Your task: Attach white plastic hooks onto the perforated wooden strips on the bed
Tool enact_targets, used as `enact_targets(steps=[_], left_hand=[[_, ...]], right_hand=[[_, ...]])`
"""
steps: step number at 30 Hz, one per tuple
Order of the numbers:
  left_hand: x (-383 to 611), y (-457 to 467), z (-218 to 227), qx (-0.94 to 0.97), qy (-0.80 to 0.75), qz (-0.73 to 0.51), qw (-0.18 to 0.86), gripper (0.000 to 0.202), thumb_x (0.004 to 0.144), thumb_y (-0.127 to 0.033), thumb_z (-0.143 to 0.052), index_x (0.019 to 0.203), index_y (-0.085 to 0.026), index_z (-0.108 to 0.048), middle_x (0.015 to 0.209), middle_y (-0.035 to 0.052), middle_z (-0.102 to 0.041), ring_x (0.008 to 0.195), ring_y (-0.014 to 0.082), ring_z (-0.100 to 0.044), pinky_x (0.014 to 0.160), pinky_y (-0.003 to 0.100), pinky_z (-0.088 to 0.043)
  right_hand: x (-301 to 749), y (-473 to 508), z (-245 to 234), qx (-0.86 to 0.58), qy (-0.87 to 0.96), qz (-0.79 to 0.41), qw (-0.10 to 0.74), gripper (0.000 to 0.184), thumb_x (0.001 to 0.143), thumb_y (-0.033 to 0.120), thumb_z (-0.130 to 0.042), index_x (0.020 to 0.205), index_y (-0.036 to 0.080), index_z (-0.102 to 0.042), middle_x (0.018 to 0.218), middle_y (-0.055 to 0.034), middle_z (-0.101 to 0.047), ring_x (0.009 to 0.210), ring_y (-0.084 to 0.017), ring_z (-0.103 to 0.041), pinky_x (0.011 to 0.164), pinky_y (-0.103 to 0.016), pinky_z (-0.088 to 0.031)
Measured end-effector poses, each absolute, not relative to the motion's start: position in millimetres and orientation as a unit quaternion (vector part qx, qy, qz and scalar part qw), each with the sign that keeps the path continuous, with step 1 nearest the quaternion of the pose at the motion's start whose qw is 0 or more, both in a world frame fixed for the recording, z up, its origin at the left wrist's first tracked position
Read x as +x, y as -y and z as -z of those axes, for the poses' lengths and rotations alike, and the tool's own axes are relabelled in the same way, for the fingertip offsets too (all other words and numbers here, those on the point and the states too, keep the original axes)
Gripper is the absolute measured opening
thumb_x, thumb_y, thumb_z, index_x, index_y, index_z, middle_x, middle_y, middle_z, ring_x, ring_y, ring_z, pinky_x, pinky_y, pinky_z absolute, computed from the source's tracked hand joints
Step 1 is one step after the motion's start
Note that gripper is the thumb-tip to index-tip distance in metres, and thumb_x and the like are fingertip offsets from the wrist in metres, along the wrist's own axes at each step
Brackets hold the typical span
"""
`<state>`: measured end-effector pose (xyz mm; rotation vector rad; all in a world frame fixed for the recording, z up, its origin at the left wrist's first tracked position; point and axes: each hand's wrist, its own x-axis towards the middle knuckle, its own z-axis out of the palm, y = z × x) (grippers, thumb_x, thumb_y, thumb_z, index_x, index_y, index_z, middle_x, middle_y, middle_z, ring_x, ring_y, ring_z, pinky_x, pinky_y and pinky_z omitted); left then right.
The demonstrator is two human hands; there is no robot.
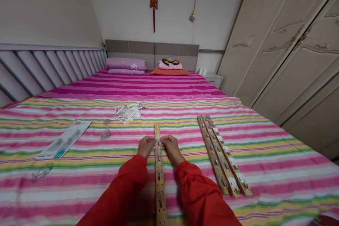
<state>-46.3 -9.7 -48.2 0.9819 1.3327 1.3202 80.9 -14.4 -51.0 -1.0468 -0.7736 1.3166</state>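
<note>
A long wooden strip (pixel 160 192) lies lengthwise before me on the striped bedspread, with several small metal hooks along it. My left hand (pixel 146 146) is at its left edge, near the far end, thumb and fingers pinched together. Opposite, my right hand (pixel 171 146) pinches at the right edge. Between the fingertips, over the strip, is a small clear piece (pixel 158 141) that both hands grip. Its exact shape is too small to make out. Both forearms are in red sleeves.
Several similar strips with hooks (pixel 215 148) lie side by side at the right, some with white pieces. At the left are a hook package (pixel 67 139), clear round pieces (pixel 105 134), a thin wire bundle (pixel 42 172) and crumpled packaging (pixel 128 112). A bed rail (pixel 53 67) borders the left.
</note>
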Motion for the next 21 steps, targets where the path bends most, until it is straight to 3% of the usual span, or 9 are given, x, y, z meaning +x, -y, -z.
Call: enact_targets(steps=[11,21], left_hand=[[-44.6,8.2,51.8,0.399,-0.57,-0.537,0.478,0.021,0.046,-0.027,-0.069,0.06,-0.015,-0.06,0.046,-0.0037,-0.056,0.044,0.0094,-0.047,0.047,0.023,-0.036],[-43.5,9.1,54.2,0.383,-0.594,-0.525,0.475,0.018,0.048,-0.023,-0.068,0.062,-0.016,-0.06,0.051,-0.0024,-0.058,0.051,0.0114,-0.053,0.05,0.023,-0.038]], right_hand=[[79.5,13.0,56.2,-0.464,0.345,-0.559,0.594,0.008,0.054,0.02,-0.067,0.055,0.016,-0.06,0.044,0.0048,-0.056,0.041,-0.008,-0.046,0.043,-0.021,-0.036],[78.3,11.4,58.7,-0.476,0.354,-0.552,0.586,0.009,0.054,0.021,-0.066,0.055,0.017,-0.058,0.043,0.0061,-0.053,0.039,-0.008,-0.045,0.041,-0.021,-0.036]])
